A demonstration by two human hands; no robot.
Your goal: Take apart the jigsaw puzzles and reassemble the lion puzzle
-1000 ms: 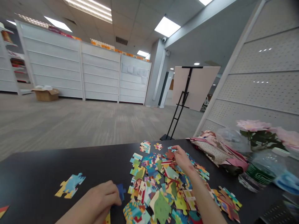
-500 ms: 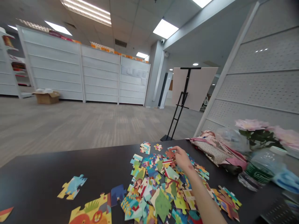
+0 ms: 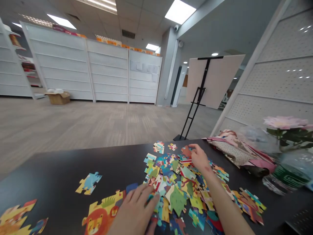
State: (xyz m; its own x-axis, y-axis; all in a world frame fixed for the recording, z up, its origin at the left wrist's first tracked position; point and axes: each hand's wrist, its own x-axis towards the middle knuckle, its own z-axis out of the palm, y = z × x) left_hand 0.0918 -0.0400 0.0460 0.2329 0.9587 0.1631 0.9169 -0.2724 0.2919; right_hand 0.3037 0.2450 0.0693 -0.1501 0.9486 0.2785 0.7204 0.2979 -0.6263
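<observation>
In the head view a heap of jigsaw puzzle pieces (image 3: 177,199) lies on the black table. At its far side my right hand (image 3: 200,159) has its fingers closed at the edge of a reddish-brown puzzle piece (image 3: 186,151); the thumb's contact is partly hidden. My left hand (image 3: 137,209) lies over the heap's near left edge, fingers stretched and thumb apart, partly covering a dark blue piece (image 3: 132,187). Left of it sits a joined section with lions (image 3: 97,218). A blue-and-yellow piece (image 3: 89,182) lies apart farther left.
Another joined section (image 3: 14,220) lies at the table's near left. To the right are a patterned cloth bag (image 3: 239,151), a green-labelled plastic bottle (image 3: 286,178), pink flowers (image 3: 285,122) and a black perforated object (image 3: 300,220). An easel (image 3: 193,111) stands beyond the table (image 3: 56,163).
My left hand has come into view from below and now covers part of the heap's left edge. My right hand stays at the reddish-brown piece. The view has tilted down and turned slightly left.
</observation>
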